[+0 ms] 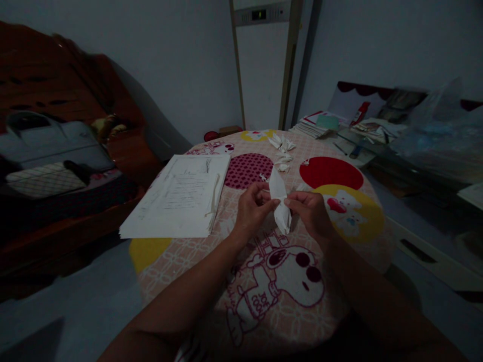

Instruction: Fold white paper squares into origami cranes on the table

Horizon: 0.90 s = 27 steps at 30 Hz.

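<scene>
A folded piece of white paper [279, 198], long and pointed at both ends, is held above the round table [181, 251]. My left hand [253, 208] pinches its left edge near the middle. My right hand [310, 211] pinches the right edge, thumb and forefinger pressed together on it. Both hands hover over the pink cartoon-print tablecloth, close together at the table's centre.
A stack of printed white sheets [181, 196] lies on the table's left. Several small folded paper pieces [283, 148] sit at the far side. A wooden sofa with bags [49, 151] stands left; a cluttered low table [362, 130] stands right; a tall white appliance [264, 65] stands behind.
</scene>
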Available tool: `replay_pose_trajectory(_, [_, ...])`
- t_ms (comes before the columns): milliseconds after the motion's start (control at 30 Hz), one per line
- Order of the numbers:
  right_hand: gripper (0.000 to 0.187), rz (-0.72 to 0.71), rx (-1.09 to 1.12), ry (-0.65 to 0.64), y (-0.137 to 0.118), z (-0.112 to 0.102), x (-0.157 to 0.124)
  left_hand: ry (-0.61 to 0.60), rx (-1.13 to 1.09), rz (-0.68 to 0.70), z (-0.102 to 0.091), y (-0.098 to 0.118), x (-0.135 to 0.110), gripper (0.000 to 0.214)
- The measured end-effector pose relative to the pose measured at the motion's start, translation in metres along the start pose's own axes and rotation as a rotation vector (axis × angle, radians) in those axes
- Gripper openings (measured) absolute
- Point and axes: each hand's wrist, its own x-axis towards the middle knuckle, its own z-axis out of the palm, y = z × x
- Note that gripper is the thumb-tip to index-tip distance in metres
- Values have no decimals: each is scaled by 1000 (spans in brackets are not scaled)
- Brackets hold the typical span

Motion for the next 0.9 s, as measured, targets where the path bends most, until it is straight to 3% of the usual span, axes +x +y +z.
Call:
replay_pose_trajectory(133, [16, 26, 16, 36, 0, 2, -1, 45, 32, 97, 2, 1, -3, 49])
replay_pose_trajectory(400, [13, 19, 86, 108, 2, 5, 1, -19, 215, 244, -1, -4, -3, 11])
replay_pose_trajectory(700, [12, -40, 49, 153, 0, 5, 1, 27, 348, 297, 0, -1, -5, 21])
replay_pose_trajectory(900, [11, -118, 30, 165, 0, 6, -1, 28, 226, 236, 1, -2, -4, 21])
